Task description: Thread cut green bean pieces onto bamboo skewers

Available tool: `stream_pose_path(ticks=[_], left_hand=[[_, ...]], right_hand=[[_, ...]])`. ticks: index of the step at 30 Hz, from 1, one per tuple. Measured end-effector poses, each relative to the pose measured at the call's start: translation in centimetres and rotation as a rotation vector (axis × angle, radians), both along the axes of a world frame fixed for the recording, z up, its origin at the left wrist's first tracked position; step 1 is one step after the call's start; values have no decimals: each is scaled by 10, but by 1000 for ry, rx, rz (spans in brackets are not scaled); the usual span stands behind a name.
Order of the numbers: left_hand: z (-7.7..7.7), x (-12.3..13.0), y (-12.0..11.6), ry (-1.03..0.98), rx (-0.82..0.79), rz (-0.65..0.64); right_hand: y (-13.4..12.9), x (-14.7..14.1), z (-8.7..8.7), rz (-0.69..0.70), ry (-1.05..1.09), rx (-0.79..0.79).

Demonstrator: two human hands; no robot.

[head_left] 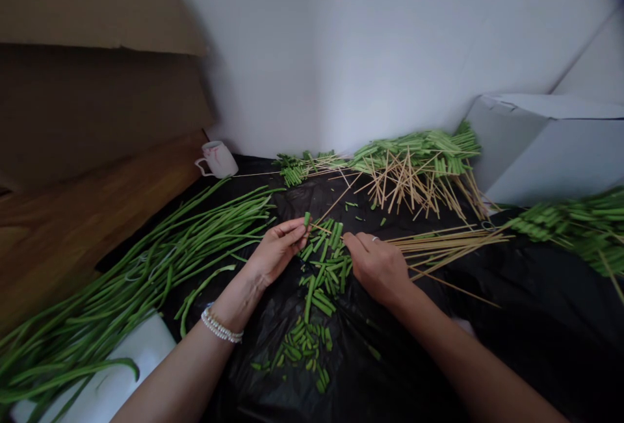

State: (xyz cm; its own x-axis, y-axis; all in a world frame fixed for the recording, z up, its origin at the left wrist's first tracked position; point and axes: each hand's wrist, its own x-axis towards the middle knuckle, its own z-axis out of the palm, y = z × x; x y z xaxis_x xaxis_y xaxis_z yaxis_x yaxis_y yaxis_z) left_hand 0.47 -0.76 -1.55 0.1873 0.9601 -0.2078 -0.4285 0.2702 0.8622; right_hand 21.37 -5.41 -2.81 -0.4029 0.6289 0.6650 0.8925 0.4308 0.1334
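Observation:
My left hand pinches a short piece of green bean between thumb and fingers. Closed around a thin wooden skewer is my right hand, with the skewer's tip pointing left at the bean piece. Whether the tip has gone into the bean I cannot tell. Below and between both hands lies a pile of cut bean pieces, with shorter bits nearer to me. Bare skewers lie just right of my right hand.
Long uncut beans spread at left, partly over a white object. Skewered beans are heaped by the wall, more at right. A mug, a cardboard box and a white box border the black plastic sheet.

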Motion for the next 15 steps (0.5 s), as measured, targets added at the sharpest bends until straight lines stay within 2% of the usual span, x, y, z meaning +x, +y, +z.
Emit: stream_pose_path(ticks=[15], left_hand=[[-2,3,-2,48,16,24]], right_hand=[[-1,-1,1,-4,-18,-33]])
